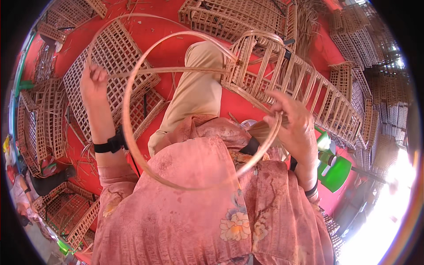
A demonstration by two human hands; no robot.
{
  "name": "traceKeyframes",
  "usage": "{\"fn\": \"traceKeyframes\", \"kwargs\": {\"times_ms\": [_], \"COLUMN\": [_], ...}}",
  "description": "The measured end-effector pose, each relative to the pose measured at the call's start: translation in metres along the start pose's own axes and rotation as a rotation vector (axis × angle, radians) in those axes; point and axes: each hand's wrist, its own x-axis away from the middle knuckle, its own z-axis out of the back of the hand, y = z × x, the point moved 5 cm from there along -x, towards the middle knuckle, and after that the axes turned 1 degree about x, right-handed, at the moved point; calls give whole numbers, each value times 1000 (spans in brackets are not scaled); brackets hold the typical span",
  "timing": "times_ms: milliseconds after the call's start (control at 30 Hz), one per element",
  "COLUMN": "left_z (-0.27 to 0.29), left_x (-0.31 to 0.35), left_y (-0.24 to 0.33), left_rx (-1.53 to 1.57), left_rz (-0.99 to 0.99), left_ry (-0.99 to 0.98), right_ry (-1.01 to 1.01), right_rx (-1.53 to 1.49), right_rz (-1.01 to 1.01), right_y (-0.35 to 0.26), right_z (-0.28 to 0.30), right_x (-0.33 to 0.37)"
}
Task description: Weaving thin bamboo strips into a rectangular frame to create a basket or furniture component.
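A long pale cane strip (126, 104) bends into a wide loop in front of my body. It runs from the end of a woven cane rack (324, 90) round to my right hand (293, 119). That hand's fingers are closed on the strip beside the rack's near edge. Raised at the left, my left hand (94, 84) is closed on a cane length that stretches nearly straight across to the same rack end. A thinner, blurred curve of cane arches above this hand. The rack has open slats and leans by my right leg, its binding partly hidden behind the strip.
Flat woven cane lattices (106, 57) lie on the red floor (168, 31) at left. Another woven piece (238, 22) lies at the far side, with loose cane strands (307, 26) beside it. Stacked baskets (360, 39) stand at right, near a green plastic object (335, 174).
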Motion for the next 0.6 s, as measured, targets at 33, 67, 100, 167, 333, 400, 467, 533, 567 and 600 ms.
{"fn": "traceKeyframes", "kwargs": {"times_ms": [33,67,100,167,333,400,467,533,567,600], "left_z": [31,56,71,117,211,199,155,53,-2,-48], "left_x": [-2,2,12,19,15,6,7,23,36,52], "left_y": [0,-5,-14,-26,-40,-18,18,15,12,9], "left_rx": [-164,-327,-378,-436,-507,-848,-1202,-1269,-1256,-1243], "left_rz": [-15,-22,32,83,181,17,-324,-594,-572,-554], "left_ry": [77,150,221,299,533,606,600,457,295,143], "right_ry": [-1,-67,-128,-123,22,83,246,315,418,522], "right_rx": [-2,-8,-14,-105,316,574,849,951,921,881], "right_rz": [2,65,123,49,44,-101,-247,-369,-416,-456], "right_y": [3,7,11,15,67,102,153,220,254,286], "right_z": [3,6,7,20,73,108,150,202,223,239], "right_x": [-1,1,4,11,46,66,91,133,152,167]}}
